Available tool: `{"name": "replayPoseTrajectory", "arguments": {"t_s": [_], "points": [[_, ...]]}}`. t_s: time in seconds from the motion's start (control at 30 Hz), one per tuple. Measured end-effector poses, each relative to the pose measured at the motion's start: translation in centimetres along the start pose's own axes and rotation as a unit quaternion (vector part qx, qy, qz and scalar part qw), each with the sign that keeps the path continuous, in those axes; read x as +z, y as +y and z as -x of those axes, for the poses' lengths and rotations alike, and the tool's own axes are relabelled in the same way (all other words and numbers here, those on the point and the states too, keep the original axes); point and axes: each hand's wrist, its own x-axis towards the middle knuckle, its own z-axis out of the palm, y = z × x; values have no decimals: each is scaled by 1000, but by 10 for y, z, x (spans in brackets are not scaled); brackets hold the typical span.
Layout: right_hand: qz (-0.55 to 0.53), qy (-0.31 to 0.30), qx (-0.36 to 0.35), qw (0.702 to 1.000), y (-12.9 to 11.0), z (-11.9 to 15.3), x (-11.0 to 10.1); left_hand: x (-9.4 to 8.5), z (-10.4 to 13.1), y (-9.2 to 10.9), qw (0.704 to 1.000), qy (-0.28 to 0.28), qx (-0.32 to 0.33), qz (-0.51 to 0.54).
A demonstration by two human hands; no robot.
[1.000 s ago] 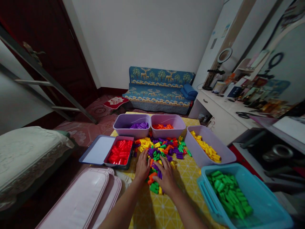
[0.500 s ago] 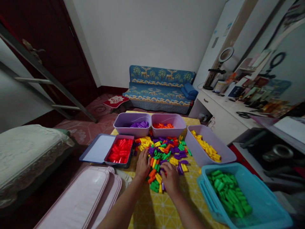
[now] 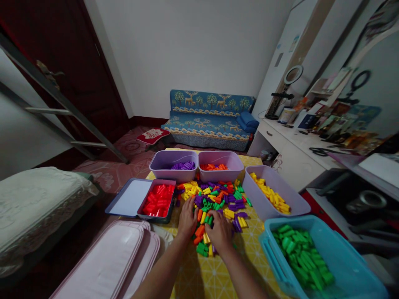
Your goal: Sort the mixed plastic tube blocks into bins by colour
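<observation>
A mixed pile of small tube-like plastic blocks [image 3: 215, 193] in purple, green, yellow, orange and red lies on the yellow patterned tablecloth [image 3: 199, 276]. My left hand [image 3: 188, 218] rests along the pile's left edge with fingers stretched forward, holding nothing I can see. On the near right side of the pile, my right hand [image 3: 220, 233] curls its thumb and fingers around a green plastic block [image 3: 208, 220]. Orange blocks [image 3: 200, 231] and another green block [image 3: 202, 249] lie between and below the hands. My fingers hide some pieces.
Lilac bins hold purple [image 3: 152, 164], orange [image 3: 238, 166] and yellow blocks [image 3: 299, 199]. Red blocks sit in a dark-rimmed case [image 3: 171, 215] at left, green ones in a turquoise bin [image 3: 349, 257] at right. Pinkish lids [image 3: 102, 257] lie front left. A sofa [image 3: 212, 120] stands beyond.
My right hand has shifted slightly left and its fingers have closed around a green block. The left hand stays nearly in place. The view has tilted a little.
</observation>
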Motion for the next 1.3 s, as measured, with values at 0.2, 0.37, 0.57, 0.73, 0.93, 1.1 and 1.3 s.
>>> {"name": "replayPoseTrajectory", "arguments": {"t_s": [0.2, 0.37, 0.57, 0.73, 0.93, 1.1, 1.3], "points": [[-387, 46, 155, 908, 15, -6, -17, -2, 0, 2, 1000, -2, -5, -6], [-658, -2, 297, 692, 17, -4, -24, -2, 1, 2, 1000, 0, -2, -14], [-679, -20, 297, 671, 11, 1, -36, -2, 1, 1, 1000, -4, 5, -19], [-667, -69, 282, 686, 10, 1, -39, -2, 1, 1, 1000, 0, 3, -14], [-608, -108, 299, 728, 3, 3, -39, -1, 1, 0, 1000, 1, 3, -12], [-575, -76, 315, 751, 1, 1, -37, 0, 1, -2, 1000, 0, 2, -14], [-567, -102, 299, 761, 6, 5, -27, 1, 2, -3, 1000, 5, 4, -15]]}}
